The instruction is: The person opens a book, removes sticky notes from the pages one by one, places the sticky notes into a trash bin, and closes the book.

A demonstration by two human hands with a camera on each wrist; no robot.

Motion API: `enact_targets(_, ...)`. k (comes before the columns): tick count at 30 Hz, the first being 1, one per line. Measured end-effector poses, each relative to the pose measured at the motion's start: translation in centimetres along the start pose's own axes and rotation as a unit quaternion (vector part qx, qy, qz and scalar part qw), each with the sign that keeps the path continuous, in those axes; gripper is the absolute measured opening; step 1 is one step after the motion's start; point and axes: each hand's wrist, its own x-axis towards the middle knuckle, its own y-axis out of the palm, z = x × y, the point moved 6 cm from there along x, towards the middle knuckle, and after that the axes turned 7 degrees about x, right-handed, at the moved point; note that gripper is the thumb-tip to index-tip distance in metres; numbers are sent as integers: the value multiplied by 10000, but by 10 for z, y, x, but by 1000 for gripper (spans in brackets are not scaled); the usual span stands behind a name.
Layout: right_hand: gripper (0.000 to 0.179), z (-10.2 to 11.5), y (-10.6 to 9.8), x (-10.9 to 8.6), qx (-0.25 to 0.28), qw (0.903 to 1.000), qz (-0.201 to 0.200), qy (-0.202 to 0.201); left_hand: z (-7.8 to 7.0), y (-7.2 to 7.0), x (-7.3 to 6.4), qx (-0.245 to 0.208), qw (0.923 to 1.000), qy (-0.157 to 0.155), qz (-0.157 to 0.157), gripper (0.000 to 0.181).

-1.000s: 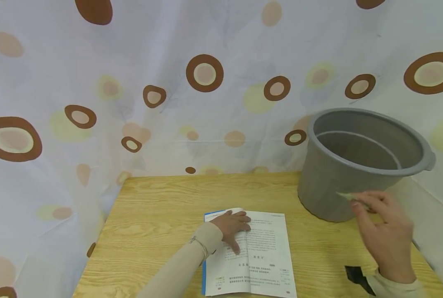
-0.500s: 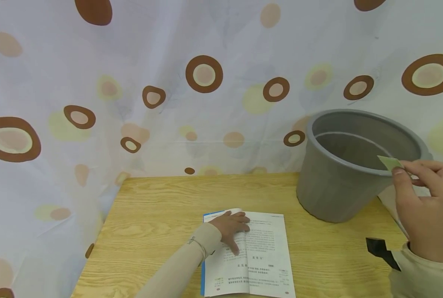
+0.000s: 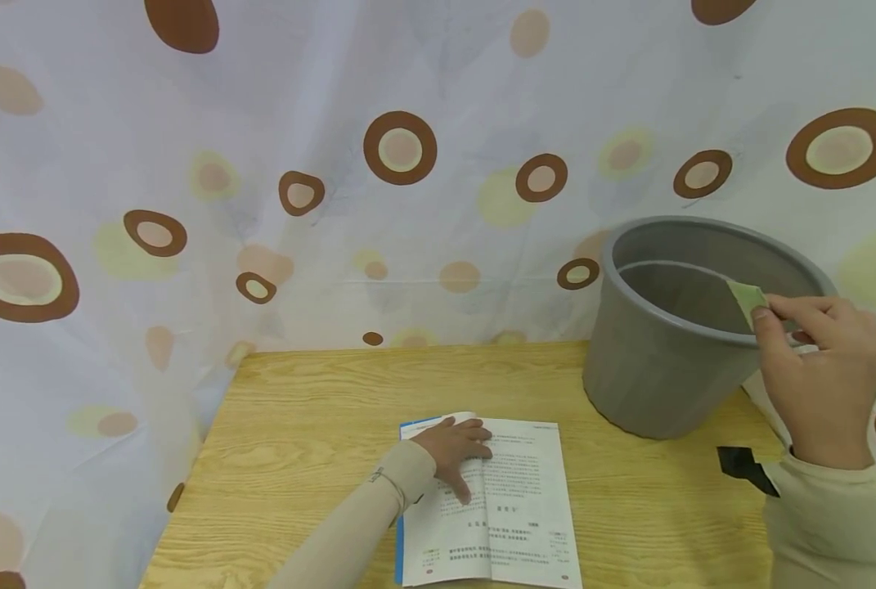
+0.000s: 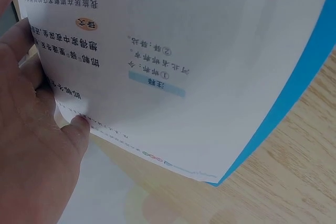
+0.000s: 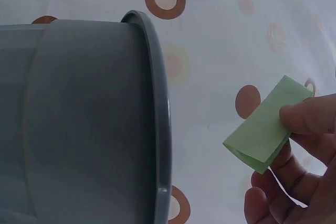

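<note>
An open book (image 3: 526, 483) with a blue cover edge lies on the wooden table. My left hand (image 3: 454, 454) rests on its left page with fingers spread; in the left wrist view the page (image 4: 173, 35) shows printed text beside the hand. At the right, my right hand (image 3: 824, 360) pinches a folded piece of light green paper (image 5: 268, 124) between thumb and fingers. In the head view this paper overlaps the near rim of a large grey bucket (image 3: 658, 360), and the right wrist view shows it beyond the bucket's rim (image 5: 160, 108), apart from it.
The bucket stands at the table's back right corner. A spotted curtain (image 3: 408, 245) hangs behind the table (image 3: 320, 409) and along its sides. A black strap end (image 3: 747, 468) sticks out from the right sleeve.
My right hand has risen from in front of the bucket to its rim, first swinging right, then slightly back left, still holding the green paper. The left hand has stayed on the book.
</note>
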Motion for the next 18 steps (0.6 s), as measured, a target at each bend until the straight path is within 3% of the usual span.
enact_targets(10, 20, -17, 6, 11, -560, 9982, 176, -111, -2, -1, 1, 189, 9998, 49, -48, 81)
enact_targets(18, 22, -30, 14, 9, -450, 9984, 253, -239, -1, 0, 2, 29, 10000, 4, -25, 81)
